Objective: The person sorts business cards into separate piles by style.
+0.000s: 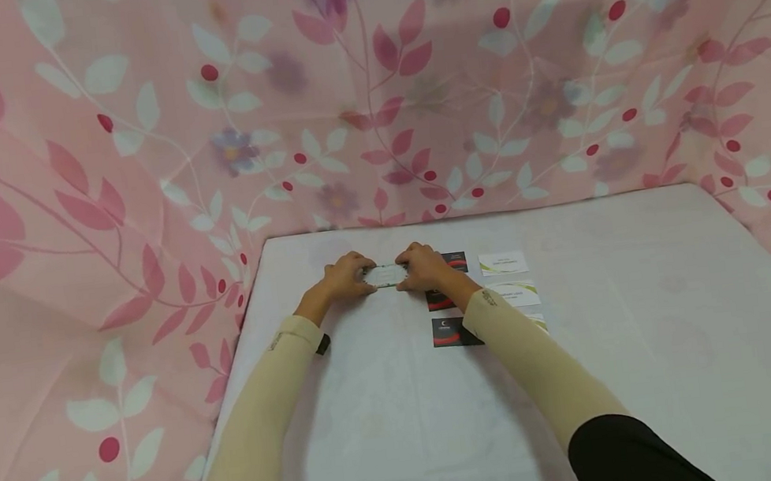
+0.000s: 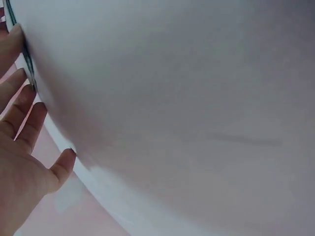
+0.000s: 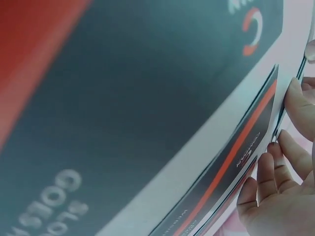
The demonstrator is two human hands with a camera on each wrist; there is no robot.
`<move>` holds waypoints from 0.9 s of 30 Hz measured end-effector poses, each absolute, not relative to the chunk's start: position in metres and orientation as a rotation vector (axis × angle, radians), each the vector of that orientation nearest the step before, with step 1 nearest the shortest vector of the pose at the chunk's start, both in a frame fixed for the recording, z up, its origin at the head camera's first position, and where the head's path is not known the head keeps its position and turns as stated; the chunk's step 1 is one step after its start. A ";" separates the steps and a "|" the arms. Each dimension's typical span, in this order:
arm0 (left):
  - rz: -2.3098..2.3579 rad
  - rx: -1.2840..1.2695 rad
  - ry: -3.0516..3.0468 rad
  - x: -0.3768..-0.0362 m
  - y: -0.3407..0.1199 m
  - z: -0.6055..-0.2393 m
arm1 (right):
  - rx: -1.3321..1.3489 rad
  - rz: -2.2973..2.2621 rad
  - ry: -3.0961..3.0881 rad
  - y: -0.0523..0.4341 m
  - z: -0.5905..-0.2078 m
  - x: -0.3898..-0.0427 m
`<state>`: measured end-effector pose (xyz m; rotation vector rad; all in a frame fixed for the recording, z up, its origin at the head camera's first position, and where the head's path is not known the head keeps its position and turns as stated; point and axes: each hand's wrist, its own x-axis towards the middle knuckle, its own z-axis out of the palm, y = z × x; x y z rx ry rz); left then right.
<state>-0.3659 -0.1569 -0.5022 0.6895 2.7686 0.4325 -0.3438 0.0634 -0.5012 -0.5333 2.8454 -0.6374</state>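
A card stack [image 1: 385, 274] lies on the worktop [image 1: 657, 368]; loose cards [image 1: 502, 263] spread toward its 3 and 5 o'clock.

card [image 1: 385, 274] — small, white, pale greenish print too blurred to read | pose: flat, long edge running left-right | place: far part of the white surface [image 1: 407, 428], just left of the rows of dark and white cards | state: pinched at both short ends — left hand [image 1: 345, 277], right hand [image 1: 423, 266]

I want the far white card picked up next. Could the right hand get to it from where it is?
Probably yes. The right hand holds the card stack with the left hand, and the white card lies uncovered on the table just beyond it.
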 end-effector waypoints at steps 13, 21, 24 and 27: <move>0.497 0.679 2.766 -0.367 -0.163 -0.504 | -0.498 -0.703 2.820 0.065 -0.505 -0.346; 0.633 0.758 2.768 -0.363 -0.164 -0.506 | -0.473 -0.702 2.817 0.066 -0.508 -0.346; 0.632 0.748 2.775 -0.362 -0.164 -0.503 | -0.461 -0.699 2.809 0.066 -0.510 -0.348; 0.634 0.751 2.777 -0.362 -0.164 -0.501 | -0.455 -0.701 2.807 0.066 -0.508 -0.348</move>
